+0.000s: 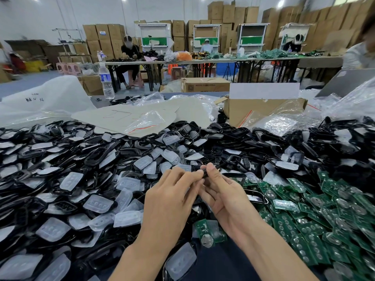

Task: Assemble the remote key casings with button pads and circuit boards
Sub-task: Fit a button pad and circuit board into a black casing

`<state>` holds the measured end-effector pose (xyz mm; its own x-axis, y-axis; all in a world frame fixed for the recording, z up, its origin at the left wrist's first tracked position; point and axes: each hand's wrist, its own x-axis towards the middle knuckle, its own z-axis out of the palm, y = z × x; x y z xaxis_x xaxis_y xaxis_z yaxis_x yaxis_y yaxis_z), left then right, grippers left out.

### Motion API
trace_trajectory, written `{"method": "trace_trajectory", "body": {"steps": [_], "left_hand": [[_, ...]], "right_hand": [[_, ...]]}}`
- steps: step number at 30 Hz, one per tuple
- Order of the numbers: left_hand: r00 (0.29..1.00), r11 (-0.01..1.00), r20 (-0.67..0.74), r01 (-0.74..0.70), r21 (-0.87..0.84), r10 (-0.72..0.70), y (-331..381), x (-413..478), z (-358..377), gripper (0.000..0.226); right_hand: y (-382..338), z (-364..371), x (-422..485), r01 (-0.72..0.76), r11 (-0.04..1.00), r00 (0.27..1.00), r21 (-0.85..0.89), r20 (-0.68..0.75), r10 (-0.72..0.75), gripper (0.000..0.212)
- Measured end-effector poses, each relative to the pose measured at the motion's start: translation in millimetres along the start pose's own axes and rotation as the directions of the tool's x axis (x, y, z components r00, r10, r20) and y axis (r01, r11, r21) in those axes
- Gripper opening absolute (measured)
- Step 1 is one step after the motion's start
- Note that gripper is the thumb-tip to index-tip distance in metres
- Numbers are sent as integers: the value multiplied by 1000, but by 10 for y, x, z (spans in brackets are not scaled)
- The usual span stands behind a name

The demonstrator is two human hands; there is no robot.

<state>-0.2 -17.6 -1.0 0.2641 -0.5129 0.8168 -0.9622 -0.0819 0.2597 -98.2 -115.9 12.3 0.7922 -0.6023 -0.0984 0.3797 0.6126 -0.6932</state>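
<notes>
We are holding one black casing [205, 175] between both hands, just above the middle of the heap on the table [94, 104]. Our left hand [172, 199] is curling its fingers in from the left and its fingertips are pinching the casing's left end. Our right hand [225, 197] is gripping the right end between thumb and forefinger, with its other fingers bending loosely beneath. Most of the casing is lying hidden behind our fingers, so we cannot tell whether a pad or a board is sitting inside it.

A deep pile of black casings [60, 159] is spreading across the left and middle of the table, and translucent button pads [97, 202] are lying mixed through it, many of them resting in or on the shells. Green circuit boards [324, 220] are heaping up at the near right, each one carrying a round silver disc. One single circuit board [209, 230] is lying near us, between our wrists.

Farther off, a grey card sheet [121, 116] and clear plastic bags [148, 120] are lying over the far edge of the pile. An open cardboard box [263, 110] is standing at the far right and a water bottle [106, 82] is standing upright at the far left. Beyond our table, people are sitting at a long table [223, 60], and stacked cartons [233, 13] are lining the back wall.
</notes>
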Motion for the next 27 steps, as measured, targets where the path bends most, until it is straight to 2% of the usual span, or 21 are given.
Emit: {"method": "trace_trajectory", "body": {"steps": [4,6,7,9,11,13,15,17,21,24,27], "left_hand": [[999,999,16,35,-36,-35,18,6,8,14],[982,964,65,185,-191,-176,68,29,-6,13],[951,900,114,308,-309,-286,95,48,-22,15],[832,673,255,550,-494,-492,128,92,-57,23],[679,354,426,701,-619,-598,121,141,-82,35],[545,20,610,755,-655,-575,107,181,-110,41],[457,-147,727,788,-598,-513,105,202,-143,37],[403,-230,787,804,-549,-468,110,217,-170,33],[341,-350,842,795,-496,-419,119,229,-206,30],[367,-364,825,766,-531,-430,120,229,-210,24],[459,-296,769,735,-610,-446,106,216,-206,20]], "right_hand": [[-22,-9,-14,11,1000,1000,-29,25,-10,31],[-37,-10,-22,29,998,999,-62,29,-27,30],[-45,-13,-23,44,996,999,-79,27,-42,31],[-58,-17,-20,88,987,996,-133,20,-87,33],[-67,-12,-25,145,963,989,-226,23,-143,34],[-71,-2,-35,198,929,980,-314,63,-188,39],[-73,4,-37,240,905,971,-351,91,-222,49],[-80,7,-36,273,888,962,-370,113,-249,53],[-84,13,-47,298,885,953,-357,172,-251,48],[-88,35,-72,287,907,949,-307,221,-225,41],[-111,48,-84,239,947,946,-216,273,-176,37]]}}
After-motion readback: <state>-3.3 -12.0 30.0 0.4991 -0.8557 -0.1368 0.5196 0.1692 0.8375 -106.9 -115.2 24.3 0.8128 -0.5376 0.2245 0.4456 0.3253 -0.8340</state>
